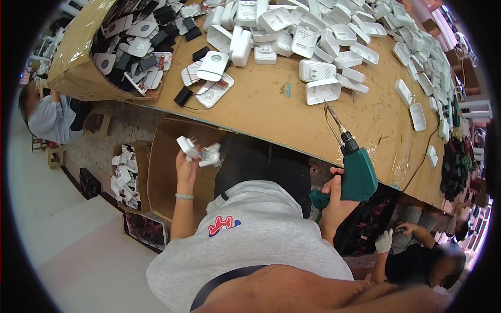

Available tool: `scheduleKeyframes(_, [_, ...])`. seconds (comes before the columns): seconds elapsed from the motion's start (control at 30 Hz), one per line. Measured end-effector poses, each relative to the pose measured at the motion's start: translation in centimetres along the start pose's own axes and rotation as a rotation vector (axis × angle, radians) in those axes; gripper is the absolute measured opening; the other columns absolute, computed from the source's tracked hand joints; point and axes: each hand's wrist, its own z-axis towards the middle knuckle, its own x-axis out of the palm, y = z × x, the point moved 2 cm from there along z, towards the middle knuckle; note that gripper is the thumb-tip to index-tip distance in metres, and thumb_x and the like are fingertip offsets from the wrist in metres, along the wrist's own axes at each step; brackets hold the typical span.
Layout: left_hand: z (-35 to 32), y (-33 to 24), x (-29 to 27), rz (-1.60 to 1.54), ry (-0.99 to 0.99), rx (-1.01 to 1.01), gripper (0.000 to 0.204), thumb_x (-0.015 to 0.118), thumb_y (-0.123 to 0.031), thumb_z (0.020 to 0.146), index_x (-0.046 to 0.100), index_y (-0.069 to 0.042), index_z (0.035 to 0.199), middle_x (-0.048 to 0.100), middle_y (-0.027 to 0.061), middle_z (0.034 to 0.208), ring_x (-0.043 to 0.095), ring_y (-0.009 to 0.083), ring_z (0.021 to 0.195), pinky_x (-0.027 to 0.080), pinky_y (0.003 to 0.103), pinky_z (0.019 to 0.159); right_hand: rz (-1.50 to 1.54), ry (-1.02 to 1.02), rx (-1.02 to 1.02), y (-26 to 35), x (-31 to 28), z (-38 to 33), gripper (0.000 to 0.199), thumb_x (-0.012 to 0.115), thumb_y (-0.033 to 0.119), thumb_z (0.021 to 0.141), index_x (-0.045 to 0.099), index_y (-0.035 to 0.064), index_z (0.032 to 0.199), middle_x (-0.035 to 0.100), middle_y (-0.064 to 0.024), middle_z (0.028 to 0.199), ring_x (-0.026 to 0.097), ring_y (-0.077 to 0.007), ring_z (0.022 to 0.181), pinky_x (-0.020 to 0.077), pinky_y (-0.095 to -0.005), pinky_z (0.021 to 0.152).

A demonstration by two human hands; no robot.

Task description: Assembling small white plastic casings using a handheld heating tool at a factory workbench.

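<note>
The person's left hand (186,166) is raised off the near left edge of the counter (271,112), above an open cardboard box (167,167) that stands on the floor below. Its fingers are closed on a small white plastic part (188,146) together with a piece beside it that shows white with hints of green and red (210,155). Holding them out over the box looks like a way to keep loose bits dropping into it instead of onto the floor, though that is my reading.

The right hand (336,194) is wrapped round the grip of a teal electric screwdriver (356,172), fingers shut, bit pointing up and away toward the counter. It seems parked there, tip clear of the work, near the closest white shells.

The white part is blocky, with short prongs sticking out of one end; its companion piece is too small to make out well.

On the counter, a heap of white plastic housings (313,36) spreads across the far side and runs down the right. At the far left, another cardboard box (78,57) holds black and white parts mixed together. A few opened units (211,78) with wires showing lie near the left middle. A second floor box of white pieces (125,175) sits further left. Other people are working at the left and lower right.
</note>
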Motion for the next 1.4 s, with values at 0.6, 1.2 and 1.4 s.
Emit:
scheduleKeyframes(0.6, [8.1, 20.6, -19.8, 0.84, -0.461, -0.547, 0.028, 0.052, -0.018, 0.101, 0.058, 0.001, 0.121, 0.064, 0.012, 0.112, 0.06, 0.0218, 0.095, 0.052, 0.035, 0.077, -0.134, -0.098, -0.017, 1.3, 0.1, -0.9, 0.022, 0.064, 0.001, 0.094, 0.062, -0.0038, 0.115, 0.07, -0.0114, 0.097, 0.055, -0.0075, 0.059, 0.0454, -0.0232, 0.054])
scheduleKeyframes(1.2, [0.9, -1.1, 36.6, 1.423, 0.937, 0.966, 0.038, 0.055, 0.005, 0.084, 0.05, -0.004, 0.121, 0.055, 0.0256, 0.112, 0.064, 0.0428, 0.092, 0.055, 0.05, 0.072, -0.006, -0.291, -0.118, 0.3, -3.7, 0.3, 0.022, 0.058, -0.002, 0.096, 0.057, -0.0081, 0.117, 0.067, -0.0158, 0.098, 0.052, -0.0083, 0.057, 0.0432, -0.0238, 0.053])
scheduleKeyframes(1.4, [-0.7, -5.1, 32.3, 1.431, 0.843, 0.97, 0.041, 0.065, -0.003, 0.083, 0.049, -0.003, 0.121, 0.056, 0.0226, 0.113, 0.064, 0.0424, 0.088, 0.054, 0.049, 0.074, 0.015, -0.191, -0.133, -0.7, -3.6, 2.0, 0.015, 0.058, 0.001, 0.099, 0.058, -0.0065, 0.111, 0.066, -0.0151, 0.099, 0.05, -0.008, 0.059, 0.0436, -0.0247, 0.055])
